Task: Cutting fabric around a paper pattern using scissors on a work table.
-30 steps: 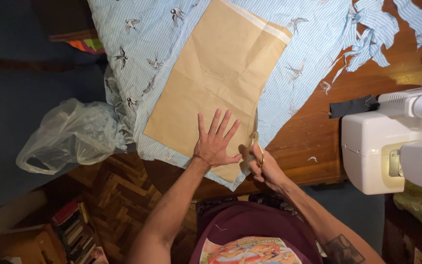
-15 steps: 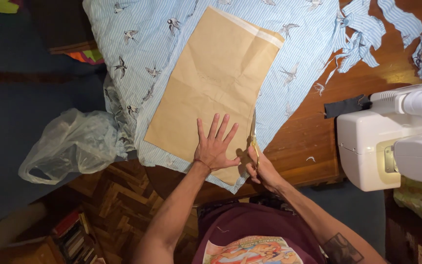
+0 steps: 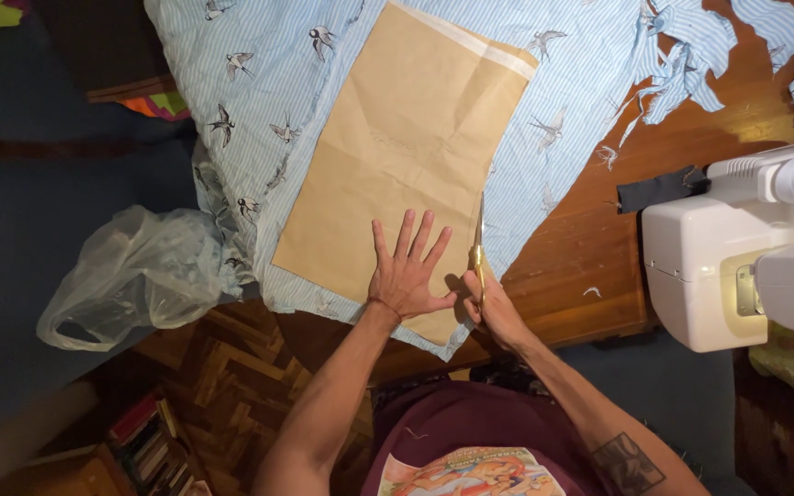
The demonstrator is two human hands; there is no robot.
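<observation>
Since half a second ago the scissors (image 3: 479,246) have crept a little farther up the right edge of the brown paper pattern (image 3: 406,165), and my left hand (image 3: 409,271) has stayed flat in the same spot on the paper's lower part. Everything else around the pattern keeps its place; only my viewpoint has shifted a touch.

My scissors' long axis runs nearly straight away from me, tips pointing toward the far end of the pattern, blades right along its right edge. The pattern's own long axis runs away from me too, leaning slightly rightward, and it lies on the striped bird-print fabric (image 3: 259,83) spread over the wooden counter (image 3: 590,257).

My right hand (image 3: 493,308) is curled shut round the scissor handles, just beside the pattern's near right corner. My left hand grips nothing: fingers (image 3: 403,237) spread wide, palm pressing the paper down.

How far the blades are parted I cannot tell; they show only as a thin bright line, and the handles are buried in my fist. Right of the pattern, the white sewing machine (image 3: 719,257) is cut off by the picture's edge. Left of the pattern, a clear plastic bag (image 3: 130,276) hangs off the counter's side.
</observation>
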